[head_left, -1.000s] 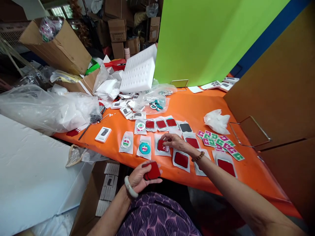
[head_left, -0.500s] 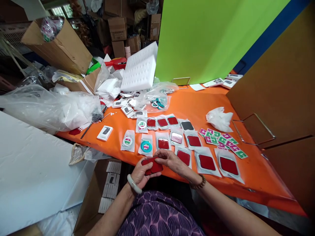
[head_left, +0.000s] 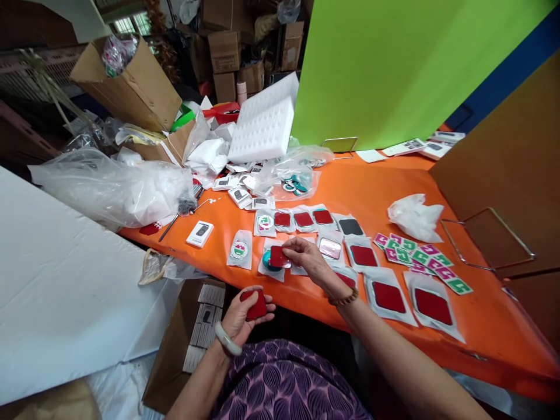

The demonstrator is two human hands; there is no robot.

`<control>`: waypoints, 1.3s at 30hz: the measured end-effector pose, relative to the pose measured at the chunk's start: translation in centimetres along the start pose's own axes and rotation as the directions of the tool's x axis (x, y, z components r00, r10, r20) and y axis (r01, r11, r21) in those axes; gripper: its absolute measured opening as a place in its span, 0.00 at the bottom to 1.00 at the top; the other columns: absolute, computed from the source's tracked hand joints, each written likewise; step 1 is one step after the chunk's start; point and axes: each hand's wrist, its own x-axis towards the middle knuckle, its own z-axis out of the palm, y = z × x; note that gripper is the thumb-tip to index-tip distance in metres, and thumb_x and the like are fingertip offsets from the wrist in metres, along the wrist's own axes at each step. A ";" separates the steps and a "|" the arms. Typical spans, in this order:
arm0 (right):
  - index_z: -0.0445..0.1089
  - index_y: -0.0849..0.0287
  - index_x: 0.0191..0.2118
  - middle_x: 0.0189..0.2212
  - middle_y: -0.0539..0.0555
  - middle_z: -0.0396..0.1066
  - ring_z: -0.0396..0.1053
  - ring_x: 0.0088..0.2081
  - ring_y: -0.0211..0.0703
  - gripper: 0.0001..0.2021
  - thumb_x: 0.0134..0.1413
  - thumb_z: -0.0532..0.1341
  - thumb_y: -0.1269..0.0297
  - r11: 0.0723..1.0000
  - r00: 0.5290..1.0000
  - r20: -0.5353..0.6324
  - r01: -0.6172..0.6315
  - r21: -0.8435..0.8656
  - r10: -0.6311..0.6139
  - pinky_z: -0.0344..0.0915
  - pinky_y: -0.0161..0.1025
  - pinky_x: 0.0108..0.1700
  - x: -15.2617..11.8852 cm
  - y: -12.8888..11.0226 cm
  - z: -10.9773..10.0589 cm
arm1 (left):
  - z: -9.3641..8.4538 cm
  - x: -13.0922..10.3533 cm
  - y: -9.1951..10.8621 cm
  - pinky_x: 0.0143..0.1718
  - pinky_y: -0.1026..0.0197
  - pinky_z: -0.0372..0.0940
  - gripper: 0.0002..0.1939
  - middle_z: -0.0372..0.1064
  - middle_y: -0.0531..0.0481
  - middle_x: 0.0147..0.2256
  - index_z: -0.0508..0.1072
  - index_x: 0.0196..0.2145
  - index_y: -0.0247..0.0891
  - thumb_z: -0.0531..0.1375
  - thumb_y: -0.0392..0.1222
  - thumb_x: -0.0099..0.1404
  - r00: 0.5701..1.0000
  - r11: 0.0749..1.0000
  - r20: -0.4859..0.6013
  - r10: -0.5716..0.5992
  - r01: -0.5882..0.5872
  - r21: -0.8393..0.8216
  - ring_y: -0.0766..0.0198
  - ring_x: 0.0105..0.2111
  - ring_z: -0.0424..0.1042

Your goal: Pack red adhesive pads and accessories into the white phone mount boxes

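Through the head camera I have the right hand (head_left: 306,259) gripping a glossy red square (head_left: 278,257) by its near edge, thumb and fingers pinched together. The square hangs over a teal disc (head_left: 268,261) lying on a white pouch (head_left: 275,275) near the front of the orange worktop (head_left: 350,184). It covers much of the disc, and I can't tell whether the two touch. If they do, a low drag could skew the disc on its loose pouch.

The left hand (head_left: 245,315) holds more red squares (head_left: 258,305) in its palm, thumb pressed on top; how many, I can't tell. It sits out past the worktop's edge, so if that thumb slackened, a slick square could slide off and fall, perhaps toward the open carton (head_left: 164,341) below. My right-hand pinch also takes only a margin of its square, so a bump against the neighbouring red-topped pouch (head_left: 388,296) row could twist it loose.
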 end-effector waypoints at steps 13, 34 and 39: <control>0.62 0.56 0.28 0.24 0.51 0.66 0.62 0.27 0.42 0.13 0.55 0.58 0.52 0.761 0.985 -0.086 0.060 -0.646 -0.151 0.55 0.38 0.31 -1.2 2.9 0.8 | 0.8 2.5 2.0 0.33 0.54 0.72 0.22 0.76 0.44 0.35 0.73 0.37 0.33 0.72 0.40 0.44 0.979 0.980 -0.037 0.200 -0.200 -0.008 0.53 0.35 0.76; 0.63 0.61 0.36 0.30 0.55 0.69 0.66 0.33 0.42 0.11 0.43 0.57 0.76 0.650 0.975 -0.216 -0.134 -0.748 -0.048 0.56 0.33 0.31 1.4 3.8 1.3 | 3.6 12.3 3.8 0.39 0.57 0.67 0.18 0.74 0.51 0.26 0.73 0.32 0.34 0.72 0.37 0.42 0.951 0.954 -0.110 0.289 -0.295 -0.045 0.60 0.31 0.74; 0.62 0.60 0.38 0.30 0.54 0.68 0.66 0.32 0.43 0.13 0.43 0.53 0.75 0.675 0.953 -0.259 -0.087 -0.732 -0.157 0.57 0.35 0.33 0.7 4.2 1.5 | 3.9 12.7 3.1 0.40 0.58 0.66 0.20 0.73 0.52 0.26 0.72 0.33 0.34 0.72 0.38 0.41 0.925 0.935 -0.145 0.352 -0.353 0.021 0.61 0.32 0.74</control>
